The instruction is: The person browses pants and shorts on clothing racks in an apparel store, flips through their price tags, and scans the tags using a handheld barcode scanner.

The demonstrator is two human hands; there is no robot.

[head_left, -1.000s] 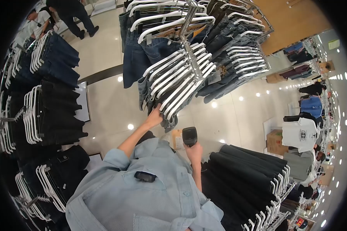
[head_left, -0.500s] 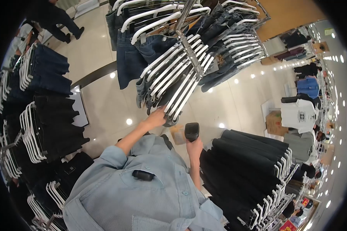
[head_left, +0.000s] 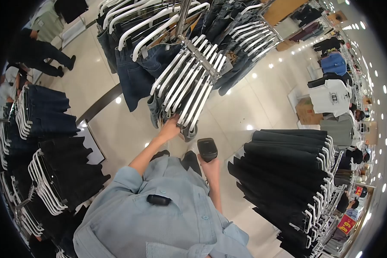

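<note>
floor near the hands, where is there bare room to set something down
Bare floor lies between the scanner, black clothes and box; another patch, between the left forearm and white board. It is crowded at the left hand, where hangers pack closely.

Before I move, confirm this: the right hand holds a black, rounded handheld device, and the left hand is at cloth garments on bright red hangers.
Wrong colour: the head view shows the hangers are white, not red. The rest stands: right hand holding the device, left hand at the garments.
</note>
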